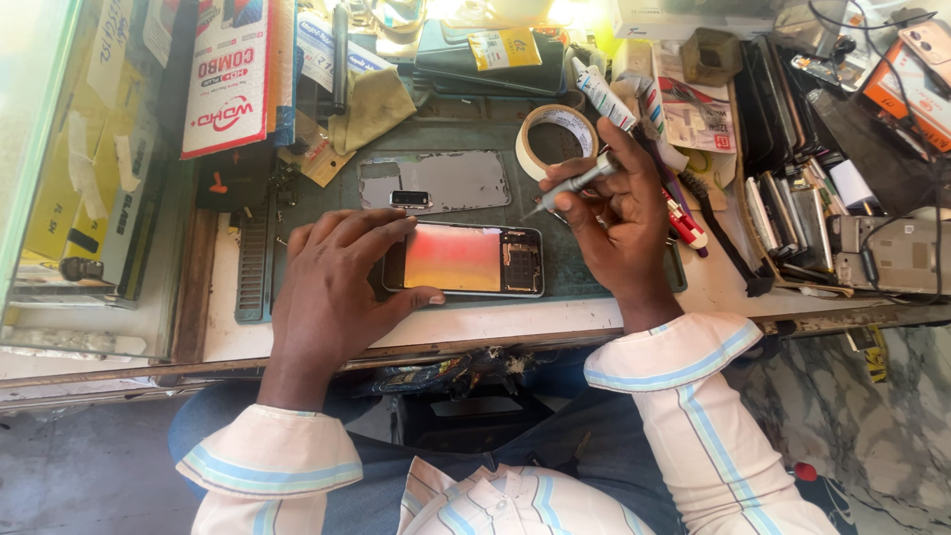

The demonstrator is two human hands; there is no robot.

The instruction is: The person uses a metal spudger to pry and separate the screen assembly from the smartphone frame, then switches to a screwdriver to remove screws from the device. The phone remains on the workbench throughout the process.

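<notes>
So the opened phone [464, 260] lies flat at the middle of the frame on a dark mat [614, 282] on the table [495, 322]. Left hand [332, 287] is pressed down over its left end, fingers spread, thumb along the near edge. Right hand [619, 223] pinches a slim screwdriver [577, 183], tip just above the phone's right end. The removed back cover [436, 181] sits right behind, and a tape roll [557, 139] lies further up.

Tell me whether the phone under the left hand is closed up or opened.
Opened. The phone lies flat with its back off, circuit parts exposed at its right end; a detached back cover lies beyond it.
</notes>
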